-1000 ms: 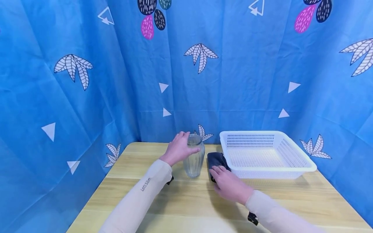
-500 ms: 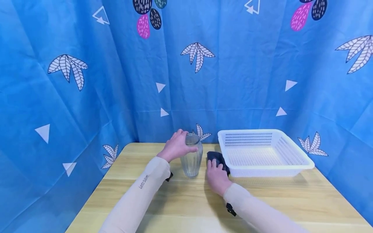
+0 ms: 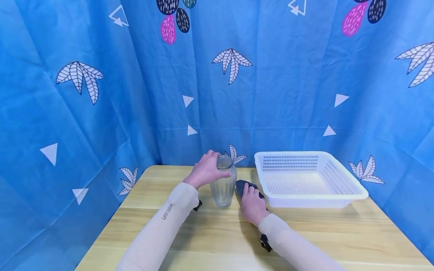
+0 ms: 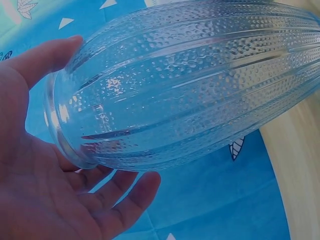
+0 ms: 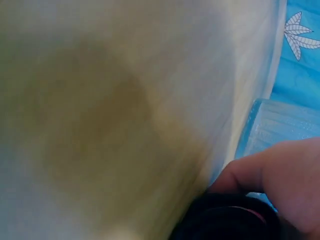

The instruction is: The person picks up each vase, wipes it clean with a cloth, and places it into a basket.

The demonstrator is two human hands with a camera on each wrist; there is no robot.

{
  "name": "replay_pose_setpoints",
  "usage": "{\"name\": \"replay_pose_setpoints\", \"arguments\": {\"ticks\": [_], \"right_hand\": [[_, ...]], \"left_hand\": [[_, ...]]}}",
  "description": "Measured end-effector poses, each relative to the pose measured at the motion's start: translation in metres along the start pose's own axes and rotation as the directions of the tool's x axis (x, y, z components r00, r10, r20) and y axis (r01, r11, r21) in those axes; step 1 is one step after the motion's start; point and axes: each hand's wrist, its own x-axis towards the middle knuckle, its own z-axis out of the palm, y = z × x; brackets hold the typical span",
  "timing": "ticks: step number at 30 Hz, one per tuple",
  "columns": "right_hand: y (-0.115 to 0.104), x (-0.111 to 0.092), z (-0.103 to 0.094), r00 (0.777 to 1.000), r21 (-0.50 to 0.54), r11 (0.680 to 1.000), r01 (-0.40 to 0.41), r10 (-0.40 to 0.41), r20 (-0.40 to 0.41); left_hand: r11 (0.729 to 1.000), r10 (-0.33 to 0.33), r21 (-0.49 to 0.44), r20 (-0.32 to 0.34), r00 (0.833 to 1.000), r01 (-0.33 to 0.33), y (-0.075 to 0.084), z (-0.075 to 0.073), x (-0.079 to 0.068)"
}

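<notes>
A clear ribbed glass vase (image 3: pixel 223 188) stands upright on the table, and my left hand (image 3: pixel 207 170) holds it around the neck. In the left wrist view, the thumb lies along one side of the vase (image 4: pixel 190 85) and the fingers of the hand (image 4: pixel 45 165) curl by the other side of its rim. To the right of the vase, my right hand (image 3: pixel 252 205) grips a dark, soft-looking folded cloth (image 3: pixel 242 185), partly hidden under the fingers. The right wrist view shows the black cloth (image 5: pixel 230 215) bunched below the thumb of the hand (image 5: pixel 290 175).
A white perforated plastic basket (image 3: pixel 305 197) stands at the right, close beside the cloth. The light wooden table (image 3: pixel 210 241) ends at a blue patterned curtain (image 3: pixel 285 94), which surrounds its back and sides.
My right hand has moved left and curled its fingers around the cloth, which has shifted slightly toward the vase and changed shape. The left hand still holds the vase in place.
</notes>
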Motion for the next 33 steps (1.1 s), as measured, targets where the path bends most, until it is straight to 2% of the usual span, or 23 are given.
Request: {"name": "replay_pose_setpoints", "arguments": {"ticks": [5, 9, 14, 21, 22, 24, 29, 33], "right_hand": [[0.005, 0.001, -0.001, 1.000, 0.046, 0.999, 0.007, -0.007, 0.002], [0.015, 0.002, -0.009, 0.999, 0.190, 0.982, 0.012, -0.005, -0.040], [0.016, 0.001, -0.031, 0.997, 0.407, 0.912, -0.057, 0.070, -0.017], [0.005, 0.003, -0.062, 0.988, 0.612, 0.791, -0.025, 0.114, -0.106], [0.004, 0.004, -0.065, 0.987, 0.623, 0.782, -0.022, 0.117, -0.112], [0.002, 0.007, -0.070, 0.985, 0.634, 0.773, -0.004, 0.112, -0.130], [-0.007, 0.014, -0.080, 0.980, 0.615, 0.784, 0.086, 0.044, -0.193], [-0.014, 0.017, -0.082, 0.986, 0.612, 0.783, 0.115, -0.013, -0.169]], "left_hand": [[1.000, 0.027, -0.003, -0.009, 1.000, -0.027, 0.002, 0.001, -0.001], [0.998, 0.055, 0.004, -0.014, 0.998, -0.055, 0.004, 0.002, -0.002], [0.997, 0.080, 0.020, -0.023, 0.997, -0.079, 0.006, 0.000, 0.000], [0.997, 0.072, -0.002, -0.019, 0.997, -0.072, 0.006, -0.005, -0.001], [0.998, 0.067, -0.005, -0.018, 0.998, -0.067, 0.005, -0.004, -0.001], [0.998, 0.059, -0.008, -0.016, 0.998, -0.059, 0.003, -0.004, -0.003], [0.998, 0.050, -0.023, -0.014, 0.999, -0.051, -0.001, -0.003, -0.005], [0.997, 0.056, -0.045, -0.012, 0.998, -0.057, -0.002, -0.002, -0.006]]}}
